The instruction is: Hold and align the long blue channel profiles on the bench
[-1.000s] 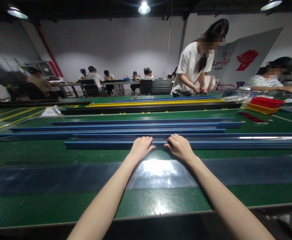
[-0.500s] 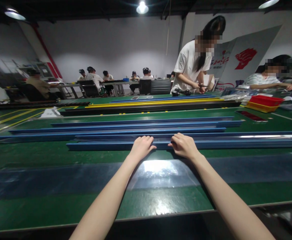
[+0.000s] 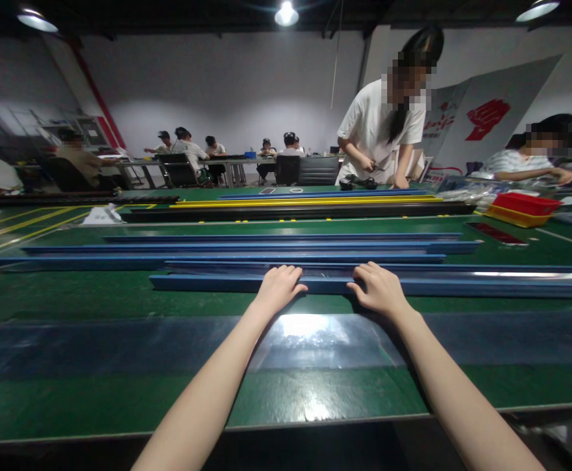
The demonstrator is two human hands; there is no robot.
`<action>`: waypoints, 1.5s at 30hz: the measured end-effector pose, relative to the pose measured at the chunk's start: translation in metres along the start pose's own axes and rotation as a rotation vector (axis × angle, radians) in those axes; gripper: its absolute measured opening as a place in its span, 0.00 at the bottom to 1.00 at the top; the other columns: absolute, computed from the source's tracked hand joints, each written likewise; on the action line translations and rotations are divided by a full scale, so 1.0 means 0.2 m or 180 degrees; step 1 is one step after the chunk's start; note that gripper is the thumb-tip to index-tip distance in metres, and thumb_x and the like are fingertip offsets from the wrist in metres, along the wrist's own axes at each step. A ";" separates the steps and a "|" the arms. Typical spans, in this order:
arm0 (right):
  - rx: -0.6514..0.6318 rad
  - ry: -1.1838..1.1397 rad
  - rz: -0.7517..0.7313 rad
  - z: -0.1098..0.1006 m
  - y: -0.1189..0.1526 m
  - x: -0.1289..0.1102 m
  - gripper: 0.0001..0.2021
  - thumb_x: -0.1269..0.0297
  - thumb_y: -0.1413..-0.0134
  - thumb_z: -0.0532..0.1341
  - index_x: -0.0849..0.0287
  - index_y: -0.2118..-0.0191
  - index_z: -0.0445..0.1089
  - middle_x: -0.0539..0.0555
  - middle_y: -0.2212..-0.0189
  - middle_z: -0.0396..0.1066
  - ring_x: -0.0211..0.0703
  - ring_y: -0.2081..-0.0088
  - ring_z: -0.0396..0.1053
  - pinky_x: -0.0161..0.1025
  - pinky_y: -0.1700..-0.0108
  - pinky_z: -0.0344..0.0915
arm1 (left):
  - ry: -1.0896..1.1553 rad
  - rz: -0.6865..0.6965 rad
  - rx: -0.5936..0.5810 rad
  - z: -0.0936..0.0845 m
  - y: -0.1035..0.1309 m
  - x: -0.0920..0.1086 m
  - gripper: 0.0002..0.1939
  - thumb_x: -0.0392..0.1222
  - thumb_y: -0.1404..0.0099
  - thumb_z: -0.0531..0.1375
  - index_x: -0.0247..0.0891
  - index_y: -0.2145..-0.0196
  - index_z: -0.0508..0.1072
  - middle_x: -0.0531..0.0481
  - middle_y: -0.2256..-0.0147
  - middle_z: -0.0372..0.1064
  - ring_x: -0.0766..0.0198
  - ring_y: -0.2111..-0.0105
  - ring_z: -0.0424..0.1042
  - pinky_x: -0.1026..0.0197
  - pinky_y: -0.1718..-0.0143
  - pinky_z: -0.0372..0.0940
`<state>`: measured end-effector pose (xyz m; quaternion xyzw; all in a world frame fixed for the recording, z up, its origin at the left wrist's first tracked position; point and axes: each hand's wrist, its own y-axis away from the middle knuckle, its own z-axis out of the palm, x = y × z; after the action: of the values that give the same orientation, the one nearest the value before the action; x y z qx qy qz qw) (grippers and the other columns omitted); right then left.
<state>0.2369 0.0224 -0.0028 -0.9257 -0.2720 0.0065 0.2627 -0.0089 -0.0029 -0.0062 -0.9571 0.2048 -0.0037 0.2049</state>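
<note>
A long blue channel strip (image 3: 217,283) lies across the green table in front of me, its left end in view and its right part running out of the picture. My left hand (image 3: 280,286) is closed over its near wall, fingers inside the channel and thumb on the front face. To the right, my right hand (image 3: 380,288) grips the same wall, fingers curled over it and thumb at the front. Between me and the channel, a clear plastic film strip (image 3: 133,343) lies flat under my forearms.
Behind the held piece lie more blue channel strips (image 3: 286,239), then a black bar (image 3: 315,211) and a yellow bar (image 3: 310,201). A red bin (image 3: 525,204) and a phone-like dark slab (image 3: 497,233) are at right. A person in a white shirt (image 3: 378,124) stands across the table.
The blue channel strip has shifted to the right, and my right hand has moved right with it, widening the gap between my hands. The standing person's arm has lowered to the table.
</note>
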 end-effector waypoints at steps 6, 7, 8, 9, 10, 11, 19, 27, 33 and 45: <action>0.0127 -0.0052 -0.0135 0.03 -0.02 -0.06 0.15 0.53 0.45 0.50 0.59 0.71 0.64 0.55 0.72 0.68 0.44 0.66 0.61 0.37 0.65 0.51 | -0.0028 -0.0001 0.0036 0.01 0.00 -0.01 0.14 0.52 0.40 0.55 0.38 0.64 0.66 0.51 0.65 0.70 0.61 0.63 0.67 0.62 0.65 0.57; 0.0151 -0.0088 -0.0178 0.04 -0.02 -0.08 0.15 0.53 0.45 0.50 0.59 0.71 0.64 0.55 0.72 0.68 0.44 0.66 0.61 0.37 0.65 0.51 | -0.0029 -0.0006 0.0035 0.01 0.00 -0.01 0.14 0.52 0.40 0.55 0.38 0.64 0.66 0.51 0.65 0.70 0.61 0.63 0.67 0.62 0.65 0.57; 0.0170 -0.0134 -0.0233 0.04 -0.03 -0.10 0.15 0.52 0.44 0.50 0.59 0.70 0.64 0.55 0.71 0.68 0.44 0.66 0.61 0.37 0.65 0.52 | -0.0027 -0.0008 0.0028 0.01 0.00 -0.01 0.14 0.51 0.40 0.55 0.38 0.64 0.66 0.50 0.65 0.70 0.61 0.63 0.66 0.62 0.65 0.57; 0.0177 -0.0182 -0.0294 0.05 -0.04 -0.12 0.15 0.52 0.44 0.51 0.59 0.69 0.64 0.55 0.70 0.68 0.44 0.65 0.61 0.37 0.65 0.52 | -0.0025 -0.0010 0.0016 0.01 0.00 0.00 0.14 0.51 0.40 0.55 0.38 0.64 0.66 0.50 0.65 0.70 0.61 0.63 0.66 0.62 0.65 0.57; 0.0172 -0.0219 -0.0341 0.05 -0.04 -0.14 0.15 0.53 0.45 0.51 0.59 0.68 0.64 0.55 0.70 0.68 0.44 0.64 0.61 0.37 0.64 0.52 | -0.0025 -0.0013 0.0005 0.01 0.00 0.00 0.13 0.51 0.40 0.55 0.38 0.64 0.66 0.50 0.65 0.70 0.61 0.63 0.66 0.62 0.65 0.57; 0.0158 -0.0251 -0.0357 0.06 -0.05 -0.16 0.14 0.53 0.45 0.52 0.59 0.68 0.64 0.55 0.70 0.68 0.44 0.64 0.61 0.37 0.64 0.52 | -0.0024 -0.0015 -0.0008 0.01 0.00 0.00 0.13 0.51 0.40 0.55 0.38 0.64 0.66 0.50 0.65 0.70 0.61 0.63 0.66 0.62 0.64 0.56; -0.0045 -0.0355 -0.0291 0.04 -0.07 -0.16 0.10 0.59 0.44 0.53 0.59 0.69 0.64 0.54 0.70 0.67 0.42 0.65 0.62 0.35 0.67 0.52 | -0.0016 -0.0037 -0.0026 0.00 0.00 0.01 0.13 0.51 0.39 0.55 0.38 0.64 0.66 0.49 0.65 0.69 0.61 0.63 0.66 0.61 0.65 0.56; -0.0249 -0.0183 -0.0315 0.02 -0.08 -0.15 0.08 0.61 0.45 0.54 0.59 0.69 0.64 0.54 0.69 0.68 0.41 0.66 0.63 0.35 0.70 0.50 | -0.0033 -0.0016 -0.0014 -0.02 0.00 0.01 0.13 0.51 0.40 0.56 0.38 0.64 0.66 0.49 0.64 0.69 0.61 0.62 0.66 0.61 0.64 0.56; -0.0391 -0.0116 -0.0187 0.00 -0.06 -0.10 0.08 0.61 0.45 0.53 0.59 0.69 0.64 0.54 0.68 0.68 0.41 0.65 0.64 0.35 0.70 0.50 | -0.0026 -0.0004 -0.0013 -0.02 0.00 0.00 0.15 0.52 0.41 0.57 0.38 0.63 0.66 0.49 0.63 0.69 0.61 0.61 0.65 0.61 0.63 0.56; -0.0318 -0.0133 -0.0149 0.01 -0.03 -0.05 0.10 0.58 0.44 0.51 0.58 0.68 0.64 0.55 0.68 0.69 0.43 0.65 0.64 0.35 0.67 0.53 | 0.0048 0.0095 -0.0103 -0.01 0.00 0.00 0.13 0.50 0.40 0.56 0.38 0.67 0.68 0.49 0.64 0.69 0.60 0.61 0.65 0.61 0.64 0.57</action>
<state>0.2242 0.0225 -0.0035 -0.9307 -0.2991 0.0060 0.2105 -0.0084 -0.0043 -0.0038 -0.9571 0.2206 -0.0045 0.1879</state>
